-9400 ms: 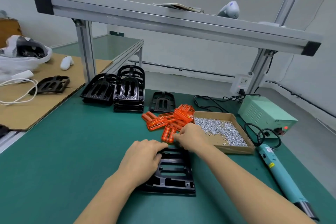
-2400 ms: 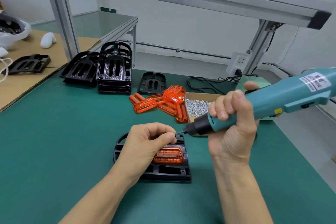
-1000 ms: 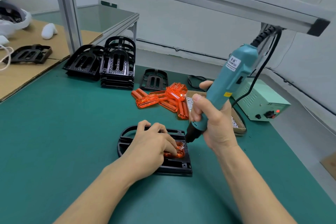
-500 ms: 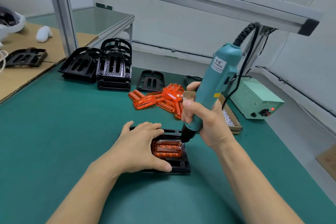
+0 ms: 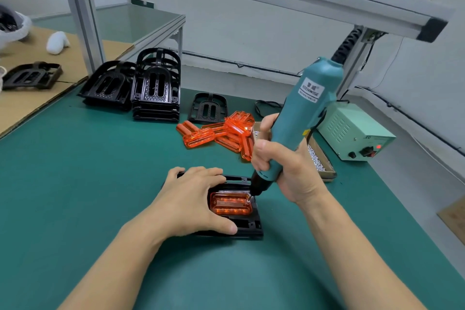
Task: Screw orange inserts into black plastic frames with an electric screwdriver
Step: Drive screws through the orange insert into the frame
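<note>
While the left hand (image 5: 193, 205) lay flat with fingers straight across the left part of the black frame (image 5: 247, 228), pressing it to the green mat (image 5: 75, 184), the right hand (image 5: 284, 171) was wrapped tight around the lower barrel of the electric screwdriver (image 5: 299, 118). That frame sat close in front of the person, at about twelve o'clock from the body and between the two forearms. Seated in its opening was the orange insert (image 5: 231, 204), whose long axis ran from nine o'clock to three o'clock. The screwdriver leaned, its cable end tipped toward one o'clock and its bit coming down on the insert's far right corner, at roughly two o'clock from the insert's middle. Whether a screw sat under the bit was too small to tell. The right hand was plainly the nearer one to that corner; the left covered the nine o'clock side. Judging from this, any other fixing points would lie along the insert's long axis, so the tool would need to travel toward nine o'clock, where the holding hand might be in the way. Spare orange inserts (image 5: 219, 133) lay piled at twelve o'clock beyond the frame.
</note>
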{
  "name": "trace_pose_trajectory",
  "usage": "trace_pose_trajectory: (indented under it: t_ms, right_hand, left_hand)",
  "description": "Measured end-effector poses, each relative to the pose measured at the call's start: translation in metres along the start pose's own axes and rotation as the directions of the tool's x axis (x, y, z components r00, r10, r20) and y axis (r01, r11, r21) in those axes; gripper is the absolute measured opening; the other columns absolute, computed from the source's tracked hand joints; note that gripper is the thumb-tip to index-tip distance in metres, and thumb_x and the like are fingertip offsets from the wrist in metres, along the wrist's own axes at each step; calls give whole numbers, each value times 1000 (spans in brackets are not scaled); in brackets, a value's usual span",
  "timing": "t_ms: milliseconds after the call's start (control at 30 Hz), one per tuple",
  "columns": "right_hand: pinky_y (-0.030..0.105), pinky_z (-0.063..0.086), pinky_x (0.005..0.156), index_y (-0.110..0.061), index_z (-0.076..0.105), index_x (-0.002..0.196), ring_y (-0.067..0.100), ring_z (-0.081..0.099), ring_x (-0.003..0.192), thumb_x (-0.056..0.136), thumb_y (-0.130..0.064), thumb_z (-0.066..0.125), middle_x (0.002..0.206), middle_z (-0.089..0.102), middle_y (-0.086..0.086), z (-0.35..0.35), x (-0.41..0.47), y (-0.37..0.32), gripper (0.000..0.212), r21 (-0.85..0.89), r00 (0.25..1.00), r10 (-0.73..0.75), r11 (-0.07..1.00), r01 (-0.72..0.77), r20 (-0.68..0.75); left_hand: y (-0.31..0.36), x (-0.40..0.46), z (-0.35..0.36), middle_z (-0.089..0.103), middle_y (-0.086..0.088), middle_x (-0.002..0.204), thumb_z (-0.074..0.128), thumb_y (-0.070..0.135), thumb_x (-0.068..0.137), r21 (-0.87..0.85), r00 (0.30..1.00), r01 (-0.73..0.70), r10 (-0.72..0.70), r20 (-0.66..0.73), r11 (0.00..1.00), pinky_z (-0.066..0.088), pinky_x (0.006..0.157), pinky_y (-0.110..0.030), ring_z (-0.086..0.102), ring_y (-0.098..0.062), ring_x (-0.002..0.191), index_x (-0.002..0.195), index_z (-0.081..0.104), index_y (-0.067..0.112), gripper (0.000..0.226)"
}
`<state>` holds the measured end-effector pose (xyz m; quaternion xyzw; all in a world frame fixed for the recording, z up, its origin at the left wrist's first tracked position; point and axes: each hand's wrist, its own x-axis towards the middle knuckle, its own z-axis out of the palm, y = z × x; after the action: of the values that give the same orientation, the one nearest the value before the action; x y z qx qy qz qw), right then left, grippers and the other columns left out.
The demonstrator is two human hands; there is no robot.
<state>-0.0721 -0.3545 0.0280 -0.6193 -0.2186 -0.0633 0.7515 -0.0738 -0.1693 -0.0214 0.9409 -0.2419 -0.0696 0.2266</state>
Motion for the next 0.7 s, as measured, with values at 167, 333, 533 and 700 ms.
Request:
trace_pose_trajectory:
  t_ms: [167,333,533,700]
  right_hand:
    - [24,42,52,-12,56,98,14,41,43,72,-6,63,54,44,3,2,1,-2,27,0,991,2,1000,-2,136]
    - [25,42,52,-14,60,102,15,42,44,70,-8,64,51,47,1,2,3,-6,32,-3,994,-23,1000,23,106]
    - [22,42,53,-15,54,103,10,43,45,73,-2,57,54,44,-6,-16,10,-38,32,201,968,-197,953,227,-158]
    - [26,46,62,-19,52,102,10,47,52,84,-3,54,57,45,-7,-23,-4,-31,24,171,868,-256,919,354,-425]
  left_hand:
    - [0,0,0,25,23,151,53,83,42,-1,1000,-7,7,0,1000,2,113,-32,16,3,138,141,40,33,112]
    - [0,-1,0,25,23,151,51,84,40,-5,1000,-12,12,-6,1000,3,112,-31,16,3,138,141,39,34,114]
    - [-1,-1,-1,24,23,152,61,80,48,-3,1000,-3,4,10,1000,3,113,-32,16,2,137,142,37,34,107]
    - [1,-3,-2,23,24,151,51,84,39,-8,1000,13,-13,6,1000,2,115,-34,16,2,138,142,37,35,115]
